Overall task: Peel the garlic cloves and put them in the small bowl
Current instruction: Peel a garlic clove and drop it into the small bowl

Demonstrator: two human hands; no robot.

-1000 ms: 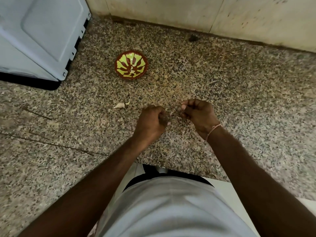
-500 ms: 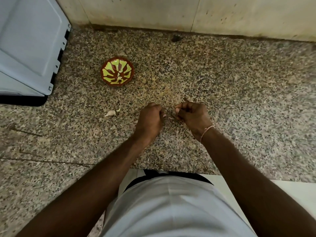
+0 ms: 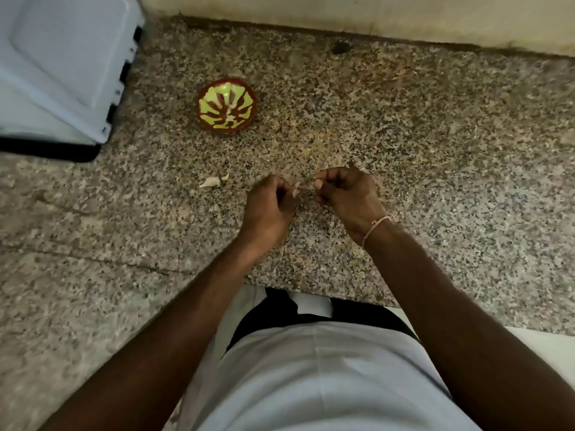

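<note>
— Speckled granite counter (image 3: 404, 150) fills most of the view, with a pale wall (image 3: 373, 14) running along its far edge. What sits on it?

— At the far left, a light blue box (image 3: 56, 63) with a black base. Nearer the middle, a small bowl (image 3: 227, 109), brown outside with a yellow-green pattern inside. Something pale lies in its middle, but it is too blurred to say what.

— Where is the garlic?

— One clove (image 3: 210, 182) lies on the counter, left of the hands and well apart from the bowl, with a small scrap of skin (image 3: 225, 177) just beside it. Another pale clove (image 3: 296, 188) shows at the fingertips of the left hand (image 3: 269, 206).

— So the left hand holds it?

— Yes, the fingers are curled and pinch that clove at the tip. The hand is slightly blurred.

— And the right hand (image 3: 348, 194)?

— Its fingers are curled in too, thumb against forefinger. Whether a bit of skin is pinched there I cannot tell. A thin pink thread (image 3: 375, 226) circles that wrist.

— How do the hands stand to each other?

— Close together above the counter, fingertips facing, with a narrow gap between them. Both forearms reach in from below, over a grey shirt (image 3: 326, 377).
</note>
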